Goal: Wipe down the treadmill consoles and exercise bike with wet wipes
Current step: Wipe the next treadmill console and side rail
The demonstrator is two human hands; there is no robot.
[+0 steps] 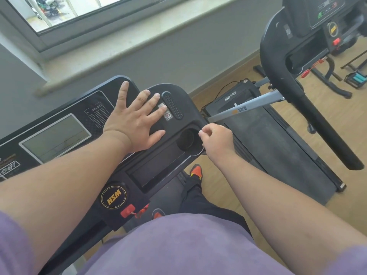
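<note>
While my left hand (137,116) is lying flat, fingers spread, on the treadmill console (65,124), my right hand (215,138) is curling by the cup holder (186,138) — no wipe visible — so I'm fetching one first.

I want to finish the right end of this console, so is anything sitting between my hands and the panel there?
Nothing visible does. The left hand already lies flat on the console beside the speaker grille, and the right hand is curled at the cup holder rim. No wipe shows in either hand.
</note>
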